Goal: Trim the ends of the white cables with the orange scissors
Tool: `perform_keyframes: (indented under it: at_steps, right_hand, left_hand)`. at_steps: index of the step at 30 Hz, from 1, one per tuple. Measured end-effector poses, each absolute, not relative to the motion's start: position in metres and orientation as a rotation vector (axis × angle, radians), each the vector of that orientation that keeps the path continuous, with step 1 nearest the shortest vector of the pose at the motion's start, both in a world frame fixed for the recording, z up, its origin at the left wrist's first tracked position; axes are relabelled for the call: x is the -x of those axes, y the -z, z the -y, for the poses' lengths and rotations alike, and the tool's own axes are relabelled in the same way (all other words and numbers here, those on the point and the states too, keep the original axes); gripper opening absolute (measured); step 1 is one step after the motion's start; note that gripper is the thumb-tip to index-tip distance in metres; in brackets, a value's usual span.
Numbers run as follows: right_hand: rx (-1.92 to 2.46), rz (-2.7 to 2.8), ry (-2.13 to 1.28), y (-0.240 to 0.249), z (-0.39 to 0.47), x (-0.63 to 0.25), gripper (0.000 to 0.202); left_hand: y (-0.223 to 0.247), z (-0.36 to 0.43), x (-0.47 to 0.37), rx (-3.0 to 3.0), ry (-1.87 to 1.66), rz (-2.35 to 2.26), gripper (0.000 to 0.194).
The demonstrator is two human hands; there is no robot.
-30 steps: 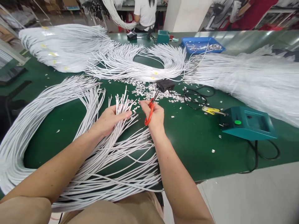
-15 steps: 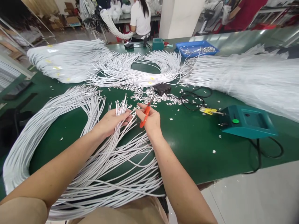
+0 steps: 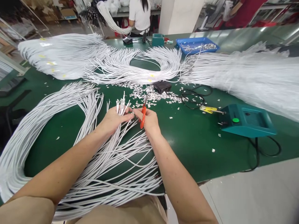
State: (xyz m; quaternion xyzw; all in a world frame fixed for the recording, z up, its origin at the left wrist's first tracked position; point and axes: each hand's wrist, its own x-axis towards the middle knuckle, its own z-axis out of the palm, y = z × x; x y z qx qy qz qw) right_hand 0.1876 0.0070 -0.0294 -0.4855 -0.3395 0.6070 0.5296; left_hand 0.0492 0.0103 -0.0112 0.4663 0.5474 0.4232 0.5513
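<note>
My left hand point(image 3: 116, 117) is closed round a bunch of white cables point(image 3: 121, 104), whose ends stick up above the fingers. My right hand point(image 3: 149, 120) is closed on orange-handled scissors point(image 3: 143, 117), blades pointing away from me. The fingertips of both hands meet at one spot beside the bunch; what they pinch there is too small to make out. More loose white cables point(image 3: 121, 174) spread below my wrists, several with dark ends. A thick curved bundle of white cables point(image 3: 14, 155) lies to the left of my left arm.
Small silvery-white scraps point(image 3: 140, 91) lie behind my hands by a black box point(image 3: 162, 86). A teal machine point(image 3: 247, 119) with a green button and yellow-handled pliers point(image 3: 208, 109) stand right. More cable bundles point(image 3: 149, 74) and a blue tray point(image 3: 197, 45) line the back. A person point(image 3: 140, 14) sits beyond.
My hands have come together, and the left thumb now meets the right fingertips. The scissors have turned more upright. The view has shifted slightly.
</note>
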Motion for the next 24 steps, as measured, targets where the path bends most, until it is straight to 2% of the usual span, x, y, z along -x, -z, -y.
perform_keyframes:
  at_steps: [6,14,20,24]
  right_hand:
    - [1.136,0.844,-1.532,0.027,-0.011,-0.195,0.034]
    - [1.284,1.197,-1.371,0.029,-0.014,-0.202,0.023]
    - [1.153,1.145,-1.406,0.021,-0.010,-0.198,0.018]
    - [1.206,1.069,-1.380,0.021,-0.011,-0.200,0.023]
  left_hand:
    - [0.013,-0.012,-0.043,-1.060,-1.008,-1.255,0.039]
    - [0.012,-0.015,-0.036,-1.004,-0.921,-1.141,0.041]
    - [0.014,-0.014,-0.034,-1.082,-0.805,-1.103,0.039]
    - [0.013,-0.012,-0.035,-1.114,-0.800,-1.114,0.039]
